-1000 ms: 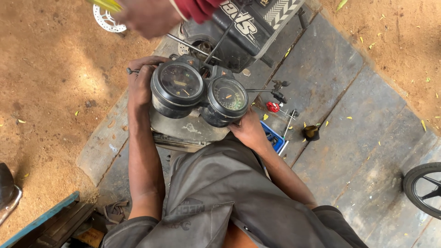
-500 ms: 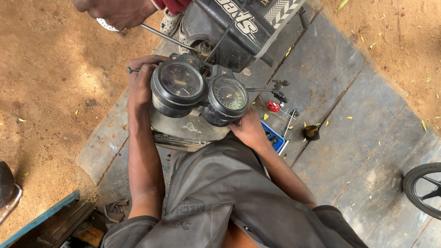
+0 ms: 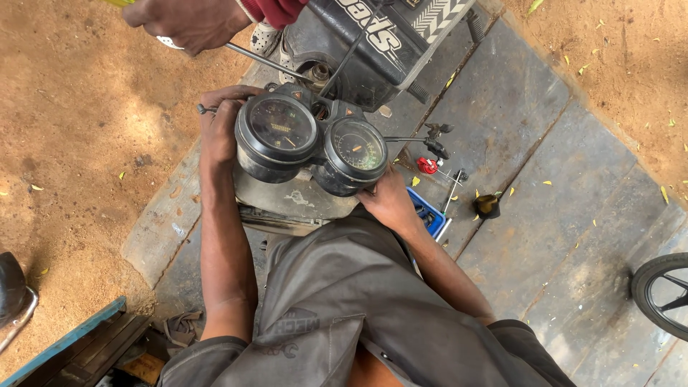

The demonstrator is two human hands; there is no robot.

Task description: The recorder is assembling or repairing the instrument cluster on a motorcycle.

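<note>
Head view: at upper centre of the frame, the left hand (image 3: 218,129) wraps its fingers around the left side of a twin-dial gauge cluster (image 3: 312,143), and the right hand (image 3: 387,201) grips it from below on the right. At the top left, another person's hand (image 3: 186,21) is closed around a metal rod (image 3: 265,57).

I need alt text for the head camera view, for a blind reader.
Two hands, left hand and right hand, hold a twin-dial gauge cluster above a stone slab. Another person's hand holds a metal rod nearby.
</note>
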